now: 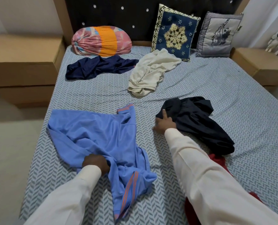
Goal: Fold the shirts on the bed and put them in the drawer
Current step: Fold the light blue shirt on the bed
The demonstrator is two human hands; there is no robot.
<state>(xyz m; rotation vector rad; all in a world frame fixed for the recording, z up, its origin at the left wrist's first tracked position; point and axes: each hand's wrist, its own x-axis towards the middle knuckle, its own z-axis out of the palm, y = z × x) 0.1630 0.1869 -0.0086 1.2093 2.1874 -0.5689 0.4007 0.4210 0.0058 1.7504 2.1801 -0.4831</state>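
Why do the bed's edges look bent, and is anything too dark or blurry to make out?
Head view: the wide lens bows the bed edges and stretches the sleeves near the bottom; light is soft and even, without glare; the black shirt is so dark that its folds barely show; everything looks slightly soft.

Smooth, faintly shiny cloth blue shirt (92,137) on matt woven herringbone bedsheet (200,82).

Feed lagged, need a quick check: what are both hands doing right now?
Left hand: closed, gripping the blue shirt.
Right hand: open, touching the black shirt.
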